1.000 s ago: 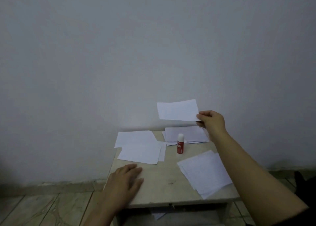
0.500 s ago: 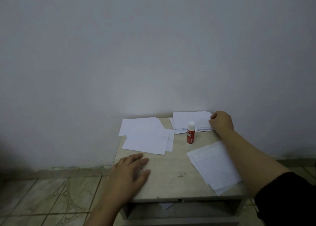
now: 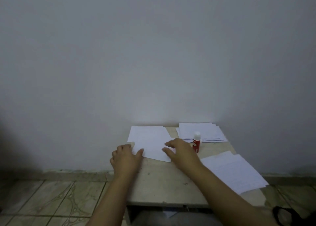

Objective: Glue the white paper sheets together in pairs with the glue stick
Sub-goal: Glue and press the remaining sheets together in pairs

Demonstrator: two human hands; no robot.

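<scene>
Two hands of yours are down on the same sheet [image 3: 152, 147], the top one of the loose pile at about ten o'clock on the small table [image 3: 164, 184]. Your left hand [image 3: 125, 159] lies at its near left corner with fingers nearly straight, thumb laid on the paper; your right hand [image 3: 181, 151] rests on its right edge, fingers spread and relaxed. Neither is gripping anything. Holding both sides like that looks like a way to keep the sheet from sliding while you square or lift it, probably to start a new pair.

That sheet's long axis runs roughly from nine to three, tilted a little so the right end sits nearer you. The glue stick [image 3: 196, 142] stands upright just beside your right hand at about one o'clock, white cap on top and pointing up, within easy reach and untouched. Behind it, against the wall [image 3: 153, 54], a second stack [image 3: 201, 131] lies flat, and a third pile [image 3: 234, 171] fans out at four o'clock, overhanging the table's right edge.
</scene>
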